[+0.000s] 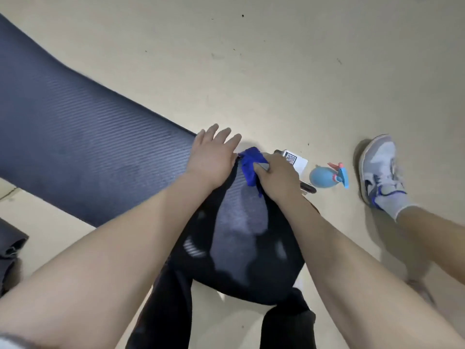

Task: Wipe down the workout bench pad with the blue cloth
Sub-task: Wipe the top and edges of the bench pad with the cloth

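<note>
A: Where's the blue cloth [250,165]?
B: Bunched in the right hand [278,177], clenched on it at the bench pad [241,227] far end.
A: And the left hand [212,154]?
B: Spread flat beside it. A spray bottle [327,174], probably, lies right on the floor [276,59]

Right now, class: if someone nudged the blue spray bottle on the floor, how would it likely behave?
The spray bottle lies on its side on the bare floor, so its rounded body would probably roll. It looks like small plastic, likely light and easily pushed. The trigger head may stop a full roll.
</note>
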Demonstrator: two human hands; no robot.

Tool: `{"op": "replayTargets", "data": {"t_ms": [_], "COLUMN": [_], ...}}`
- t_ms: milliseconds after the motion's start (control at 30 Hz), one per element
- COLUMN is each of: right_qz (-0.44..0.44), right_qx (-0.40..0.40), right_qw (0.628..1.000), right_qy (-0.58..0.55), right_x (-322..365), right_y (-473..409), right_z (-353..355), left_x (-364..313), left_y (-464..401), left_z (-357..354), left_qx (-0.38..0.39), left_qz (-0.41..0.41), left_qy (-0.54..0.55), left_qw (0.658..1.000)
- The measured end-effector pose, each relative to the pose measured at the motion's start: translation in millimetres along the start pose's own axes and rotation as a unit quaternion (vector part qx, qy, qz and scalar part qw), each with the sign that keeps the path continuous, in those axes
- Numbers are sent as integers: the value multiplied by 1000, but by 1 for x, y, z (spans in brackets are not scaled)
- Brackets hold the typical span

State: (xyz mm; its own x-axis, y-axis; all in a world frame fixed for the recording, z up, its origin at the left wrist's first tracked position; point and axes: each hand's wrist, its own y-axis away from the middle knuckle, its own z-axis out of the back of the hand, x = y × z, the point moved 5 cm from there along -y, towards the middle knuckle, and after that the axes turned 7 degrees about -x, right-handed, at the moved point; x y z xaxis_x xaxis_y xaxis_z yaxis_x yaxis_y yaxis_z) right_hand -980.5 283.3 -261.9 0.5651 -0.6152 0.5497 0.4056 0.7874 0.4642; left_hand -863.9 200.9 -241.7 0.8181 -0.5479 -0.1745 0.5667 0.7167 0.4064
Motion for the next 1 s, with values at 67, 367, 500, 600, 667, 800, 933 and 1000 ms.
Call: {"op": "replayTargets", "data": {"t_ms": [67, 367, 500, 600, 667, 800, 933, 1000], "right_qz": [-18, -121, -20, -24, -57, -114, -50, -8], "right_qx": [-8, -91, -92, -75, -82, -96, -115, -101], "right_qw": [1000, 982, 990, 993, 988, 975, 981, 986], "right_qy": [-5, 110, 101, 90, 115, 165, 148, 131], "right_x": [-6, 32, 92, 69, 45, 49, 105, 133], "right_y": [2, -13, -31, -24, -16, -19, -41, -49], "right_z": [4, -15, -53, -42, -29, -30, -60, -76], "left_x": [23, 71, 96, 116, 121, 122, 129, 134], "left_y": [-11, -29, -36, -34, -32, -30, -32, -35], "left_z": [5, 25, 32, 34, 34, 35, 37, 43], "left_qx": [39, 116, 98, 101, 109, 93, 85, 70], "left_qz": [-13, -93, -96, -81, -70, -51, -30, -25], "left_qy": [-44, -29, -6, -57, -59, -32, 20, 59], "left_qw": [998, 989, 991, 990, 990, 994, 996, 996]}}
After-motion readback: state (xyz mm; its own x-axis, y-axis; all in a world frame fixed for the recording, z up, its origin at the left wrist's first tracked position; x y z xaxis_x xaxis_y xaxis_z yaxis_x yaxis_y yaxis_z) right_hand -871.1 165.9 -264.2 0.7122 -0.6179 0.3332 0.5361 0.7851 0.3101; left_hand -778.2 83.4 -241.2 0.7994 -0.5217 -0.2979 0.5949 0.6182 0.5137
